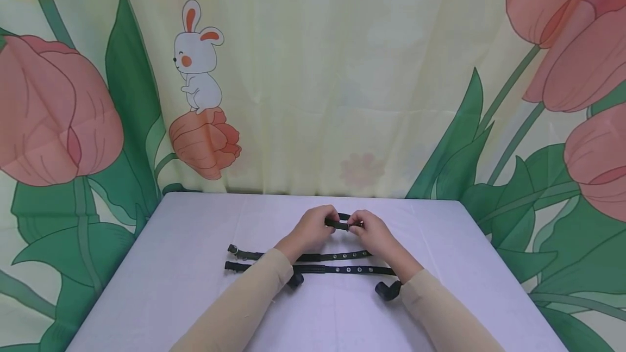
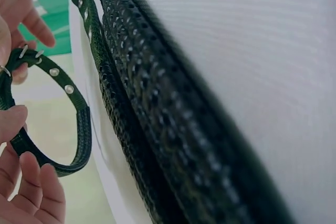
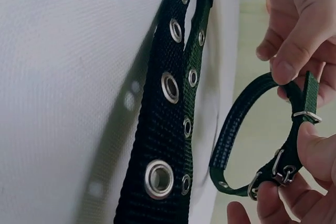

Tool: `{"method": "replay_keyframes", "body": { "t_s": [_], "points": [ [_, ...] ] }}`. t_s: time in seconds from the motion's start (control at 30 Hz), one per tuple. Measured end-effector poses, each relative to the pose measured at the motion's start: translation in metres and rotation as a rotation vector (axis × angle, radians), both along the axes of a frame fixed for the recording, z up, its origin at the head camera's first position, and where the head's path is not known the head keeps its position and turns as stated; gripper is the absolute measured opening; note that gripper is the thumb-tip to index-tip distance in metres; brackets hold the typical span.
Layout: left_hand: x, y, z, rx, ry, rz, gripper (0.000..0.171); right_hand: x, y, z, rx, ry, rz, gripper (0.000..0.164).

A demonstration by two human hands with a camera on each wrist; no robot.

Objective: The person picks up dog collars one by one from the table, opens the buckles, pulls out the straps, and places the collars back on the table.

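A black collar (image 1: 337, 225) is bent into a closed loop above the far part of the table. My left hand (image 1: 315, 227) grips the loop on its left side, thumb against the band. On the other side my right hand (image 1: 376, 232) pinches the collar near its metal buckle (image 3: 286, 174). The right wrist view shows the strap's tail (image 3: 311, 93) passing by a metal keeper. Eyelets line part of the band (image 2: 69, 89), and a textured padded section (image 2: 83, 129) follows them.
Two more black collars lie stretched out on the white table (image 1: 195, 303), a farther one (image 1: 342, 256) and a nearer one (image 1: 354, 270), partly under my forearms. Beside the wrists are black rounded objects (image 1: 295, 280). A printed curtain (image 1: 313, 96) hangs behind the table.
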State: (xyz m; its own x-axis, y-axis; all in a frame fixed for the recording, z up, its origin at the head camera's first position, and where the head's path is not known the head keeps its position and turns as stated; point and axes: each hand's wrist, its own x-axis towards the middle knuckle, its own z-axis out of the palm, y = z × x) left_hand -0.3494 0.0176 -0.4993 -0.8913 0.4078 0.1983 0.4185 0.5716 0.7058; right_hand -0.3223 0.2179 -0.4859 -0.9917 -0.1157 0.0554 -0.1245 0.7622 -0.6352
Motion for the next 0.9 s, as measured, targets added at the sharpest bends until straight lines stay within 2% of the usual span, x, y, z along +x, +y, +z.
{"method": "replay_keyframes", "body": {
  "t_s": [0.17,0.4,0.63,0.9],
  "points": [
    [0.000,-0.004,0.002,0.011,0.053,-0.016,0.019,0.001,0.000,0.003,-0.022,-0.012,-0.013,0.007],
    [0.006,-0.010,0.007,-0.023,0.109,0.008,0.017,0.004,-0.002,0.008,-0.051,-0.035,-0.023,0.007],
    [0.013,-0.015,0.014,0.008,0.109,0.000,0.016,0.007,-0.004,0.011,-0.086,-0.035,-0.020,0.006],
    [0.015,-0.020,0.012,0.028,0.104,-0.014,0.017,0.013,-0.005,0.013,-0.112,0.000,0.002,0.007]
  ]
}}
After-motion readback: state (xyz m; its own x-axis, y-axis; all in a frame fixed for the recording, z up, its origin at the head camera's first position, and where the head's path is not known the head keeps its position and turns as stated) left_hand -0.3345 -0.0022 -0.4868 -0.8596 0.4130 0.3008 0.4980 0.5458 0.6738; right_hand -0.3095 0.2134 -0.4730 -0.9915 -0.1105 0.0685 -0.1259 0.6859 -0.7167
